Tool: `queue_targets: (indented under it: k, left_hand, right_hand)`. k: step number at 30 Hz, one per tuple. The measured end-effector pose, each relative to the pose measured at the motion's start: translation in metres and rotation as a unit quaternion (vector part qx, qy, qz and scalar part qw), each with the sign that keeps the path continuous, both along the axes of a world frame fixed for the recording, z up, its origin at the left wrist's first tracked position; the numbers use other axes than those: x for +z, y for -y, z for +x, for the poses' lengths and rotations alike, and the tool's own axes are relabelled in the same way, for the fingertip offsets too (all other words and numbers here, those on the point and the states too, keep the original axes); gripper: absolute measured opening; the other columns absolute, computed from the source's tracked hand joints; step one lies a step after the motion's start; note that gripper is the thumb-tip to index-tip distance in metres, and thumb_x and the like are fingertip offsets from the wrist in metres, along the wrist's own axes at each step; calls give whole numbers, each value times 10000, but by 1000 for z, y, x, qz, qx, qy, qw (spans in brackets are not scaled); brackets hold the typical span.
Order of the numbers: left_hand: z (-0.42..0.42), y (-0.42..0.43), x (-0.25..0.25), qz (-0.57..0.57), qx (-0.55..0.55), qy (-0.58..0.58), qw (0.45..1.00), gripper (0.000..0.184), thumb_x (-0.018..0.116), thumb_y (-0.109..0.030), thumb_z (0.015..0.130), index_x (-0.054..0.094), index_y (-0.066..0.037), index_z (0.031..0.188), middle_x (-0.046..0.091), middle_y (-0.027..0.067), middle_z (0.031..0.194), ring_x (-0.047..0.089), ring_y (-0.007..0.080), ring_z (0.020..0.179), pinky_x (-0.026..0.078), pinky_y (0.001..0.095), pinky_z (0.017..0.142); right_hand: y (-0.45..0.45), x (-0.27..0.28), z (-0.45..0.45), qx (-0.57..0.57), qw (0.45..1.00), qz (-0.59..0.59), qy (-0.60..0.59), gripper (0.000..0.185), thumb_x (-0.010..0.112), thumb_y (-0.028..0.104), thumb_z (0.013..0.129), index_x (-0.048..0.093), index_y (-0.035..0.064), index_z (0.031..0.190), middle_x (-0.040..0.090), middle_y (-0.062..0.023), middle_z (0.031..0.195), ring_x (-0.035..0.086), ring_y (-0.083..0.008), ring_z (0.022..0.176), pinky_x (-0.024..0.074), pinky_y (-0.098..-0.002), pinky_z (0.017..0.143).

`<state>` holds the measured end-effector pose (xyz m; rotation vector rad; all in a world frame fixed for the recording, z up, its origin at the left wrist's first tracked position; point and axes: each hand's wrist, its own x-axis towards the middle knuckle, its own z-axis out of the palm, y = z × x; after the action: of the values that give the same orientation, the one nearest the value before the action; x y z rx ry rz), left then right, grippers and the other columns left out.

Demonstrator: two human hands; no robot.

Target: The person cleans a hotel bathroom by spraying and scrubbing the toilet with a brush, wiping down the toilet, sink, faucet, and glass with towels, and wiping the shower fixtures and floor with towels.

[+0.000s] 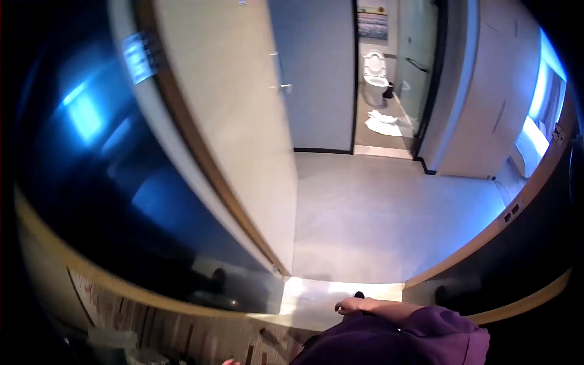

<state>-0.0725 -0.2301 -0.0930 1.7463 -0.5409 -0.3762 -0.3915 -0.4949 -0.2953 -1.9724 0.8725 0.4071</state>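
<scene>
My right hand (348, 305) hangs in front of my body at the bottom of the view, its bare forearm coming out of a purple sleeve (447, 325). Its fingers are loosely bent and a little apart, with nothing visible in them. The dark tip of a shoe (359, 295) shows just beyond it, over the doorway threshold (316, 298). Of my left hand (231, 362) only a sliver appears at the lower edge; its fingers are mostly cut off.
A pale open door (231, 109) stands along the left. Ahead lies a light tiled floor (359, 213), leading to a bathroom with a toilet (376, 82) and a white towel-like cloth (383, 123) on its floor. Patterned carpet (182, 331) is underfoot; a cabinet (486, 97) stands right.
</scene>
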Motion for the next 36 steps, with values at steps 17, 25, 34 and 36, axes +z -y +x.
queue_targets:
  k: [17, 25, 34, 36]
  left_hand:
    - [-229, 473, -102, 321, -567, 161, 741, 357, 484, -277, 850, 529, -39, 1112, 529, 168, 1126, 478, 321, 1068, 366, 370, 912]
    - [-252, 739, -151, 343, -645, 150, 666, 300, 511, -244, 844, 546, -56, 1075, 589, 159, 987, 547, 278, 932, 440, 327, 812]
    - [-442, 1086, -54, 183, -726, 238, 618, 334, 483, -306, 851, 535, -69, 1081, 604, 139, 998, 593, 278, 906, 467, 357, 792]
    - [-497, 1143, -59, 130, -761, 208, 601, 315, 470, -292, 849, 530, -92, 1084, 590, 164, 997, 560, 323, 933, 456, 378, 801]
  right_hand:
    - [265, -3, -275, -390, 918, -44, 52, 326, 430, 304, 819, 552, 133, 1069, 610, -147, 955, 571, -329, 890, 446, -400, 802]
    - [389, -41, -330, -483, 867, 110, 53, 325, 470, 299, 839, 547, 93, 1079, 629, -114, 927, 613, -209, 818, 480, -326, 741]
    - [476, 2, -478, -895, 418, 117, 104, 235, 390, 125, 871, 508, 25, 1048, 604, -110, 748, 615, -166, 629, 463, -240, 484]
    - [487, -14, -496, -892, 418, 144, 94, 242, 422, 149, 868, 534, 26, 1044, 615, -107, 777, 614, -170, 683, 476, -257, 547]
